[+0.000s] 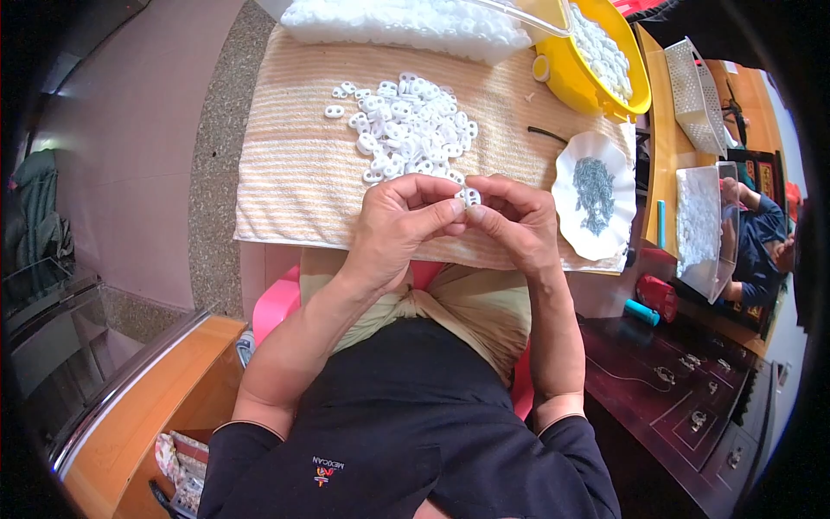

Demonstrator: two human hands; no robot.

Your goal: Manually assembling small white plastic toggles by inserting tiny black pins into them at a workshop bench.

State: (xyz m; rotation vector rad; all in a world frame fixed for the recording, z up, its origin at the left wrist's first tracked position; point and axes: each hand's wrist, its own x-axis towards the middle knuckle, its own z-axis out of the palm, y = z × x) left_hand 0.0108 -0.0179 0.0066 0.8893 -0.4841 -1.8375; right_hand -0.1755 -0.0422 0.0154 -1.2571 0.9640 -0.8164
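Observation:
Between the fingertips of both hands is a small white plastic piece with two holes (471, 198). My left hand (402, 223) pinches it from the left with thumb and forefinger. From the other side my right hand (517, 223) grips it the same way. Just beyond the fingers lies a heap of similar white two-hole pieces (415, 121) on a striped towel (290, 147). To the right of my right hand sits a white fluted dish (566, 195) with many tiny dark grey-green pieces (594, 195) in it.
At the far edge stands a clear bin (553, 19) full of white pieces. A yellow basin (562, 82) at the far right holds more. A short black strip (546, 133) lies near the dish. Farther right, another person (756, 238) is beside a clear box (699, 225).

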